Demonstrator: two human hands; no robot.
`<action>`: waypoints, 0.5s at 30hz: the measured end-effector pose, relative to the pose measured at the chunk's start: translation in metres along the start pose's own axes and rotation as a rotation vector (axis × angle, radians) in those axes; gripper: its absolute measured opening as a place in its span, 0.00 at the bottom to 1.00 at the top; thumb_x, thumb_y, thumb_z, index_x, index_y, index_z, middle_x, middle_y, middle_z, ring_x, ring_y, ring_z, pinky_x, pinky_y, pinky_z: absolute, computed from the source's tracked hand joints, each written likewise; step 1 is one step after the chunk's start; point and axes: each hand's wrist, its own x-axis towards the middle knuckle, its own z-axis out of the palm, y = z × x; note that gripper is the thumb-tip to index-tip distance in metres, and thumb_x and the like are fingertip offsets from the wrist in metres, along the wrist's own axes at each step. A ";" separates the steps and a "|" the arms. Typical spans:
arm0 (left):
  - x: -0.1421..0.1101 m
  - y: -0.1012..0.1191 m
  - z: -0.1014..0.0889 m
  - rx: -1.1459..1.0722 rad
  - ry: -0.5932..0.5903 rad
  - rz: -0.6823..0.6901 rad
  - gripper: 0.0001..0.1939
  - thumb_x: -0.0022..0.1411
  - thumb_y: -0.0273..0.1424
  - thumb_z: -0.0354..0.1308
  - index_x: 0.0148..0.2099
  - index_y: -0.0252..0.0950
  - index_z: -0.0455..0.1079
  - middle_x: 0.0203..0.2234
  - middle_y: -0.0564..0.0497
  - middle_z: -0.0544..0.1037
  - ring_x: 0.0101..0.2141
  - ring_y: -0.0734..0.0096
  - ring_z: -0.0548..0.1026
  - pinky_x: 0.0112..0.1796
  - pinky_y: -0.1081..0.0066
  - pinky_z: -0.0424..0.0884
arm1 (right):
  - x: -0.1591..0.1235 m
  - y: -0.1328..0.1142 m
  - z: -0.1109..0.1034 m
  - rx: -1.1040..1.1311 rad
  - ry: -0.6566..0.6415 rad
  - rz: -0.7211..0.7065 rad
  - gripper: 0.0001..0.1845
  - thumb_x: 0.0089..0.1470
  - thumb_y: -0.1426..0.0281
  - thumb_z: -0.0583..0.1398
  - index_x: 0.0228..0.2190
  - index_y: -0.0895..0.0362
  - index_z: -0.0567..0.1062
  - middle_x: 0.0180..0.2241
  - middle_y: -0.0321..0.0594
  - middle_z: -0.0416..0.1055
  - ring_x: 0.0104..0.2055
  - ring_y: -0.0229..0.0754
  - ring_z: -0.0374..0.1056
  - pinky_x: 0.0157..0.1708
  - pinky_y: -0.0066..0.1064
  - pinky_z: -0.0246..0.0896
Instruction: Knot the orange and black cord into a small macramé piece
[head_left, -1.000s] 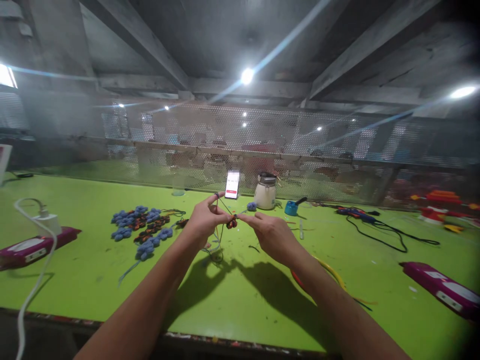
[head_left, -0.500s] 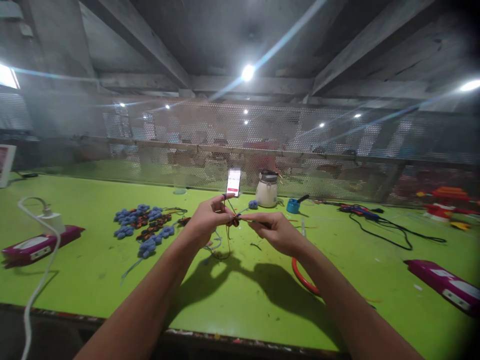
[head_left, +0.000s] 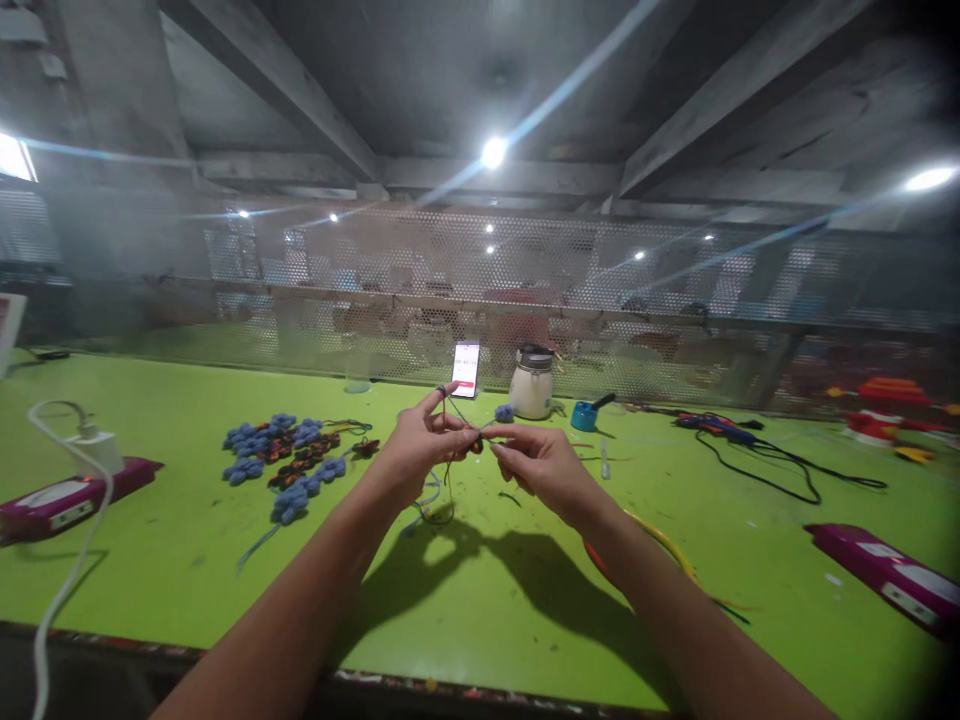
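Note:
Both my hands meet above the green table (head_left: 187, 520). My left hand (head_left: 420, 445) pinches a small orange-and-black knotted piece (head_left: 472, 443), with thin dark cord looped over its raised forefinger and hanging down to the table. My right hand (head_left: 540, 465) is closed in a pinch on the cord right beside that piece. A small blue knot (head_left: 504, 411) lies just behind the hands.
A pile of blue and dark knotted flowers (head_left: 289, 460) lies left of the hands. A phone (head_left: 466, 368), a white jar (head_left: 532, 382) and a blue cup (head_left: 583, 415) stand at the back by the mesh screen. Purple cases (head_left: 64, 498) (head_left: 885, 578) and black cables (head_left: 780, 470) lie at the sides.
The hands have stayed together over the table, shifting slightly; the right fingers have closed in nearer to the knotted piece. The view wobbled a little.

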 end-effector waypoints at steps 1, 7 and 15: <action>0.000 0.001 0.000 -0.002 0.009 -0.020 0.45 0.43 0.23 0.66 0.62 0.33 0.50 0.24 0.52 0.73 0.23 0.75 0.70 0.25 0.73 0.62 | 0.000 -0.001 0.000 -0.030 -0.001 -0.027 0.16 0.48 0.68 0.58 0.39 0.62 0.76 0.15 0.30 0.61 0.15 0.29 0.49 0.15 0.24 0.43; 0.000 0.005 -0.005 -0.056 -0.068 -0.123 0.44 0.42 0.18 0.64 0.61 0.32 0.51 0.22 0.53 0.73 0.25 0.71 0.73 0.31 0.70 0.65 | -0.003 -0.007 -0.004 -0.088 -0.003 -0.045 0.08 0.50 0.68 0.59 0.31 0.61 0.71 0.16 0.32 0.64 0.15 0.29 0.52 0.15 0.23 0.46; -0.004 0.011 -0.012 -0.169 -0.291 -0.174 0.48 0.47 0.17 0.62 0.65 0.38 0.41 0.23 0.53 0.74 0.25 0.73 0.73 0.32 0.69 0.65 | -0.007 -0.018 -0.014 -0.015 -0.148 -0.048 0.08 0.50 0.67 0.60 0.28 0.60 0.68 0.17 0.32 0.66 0.14 0.27 0.51 0.12 0.22 0.46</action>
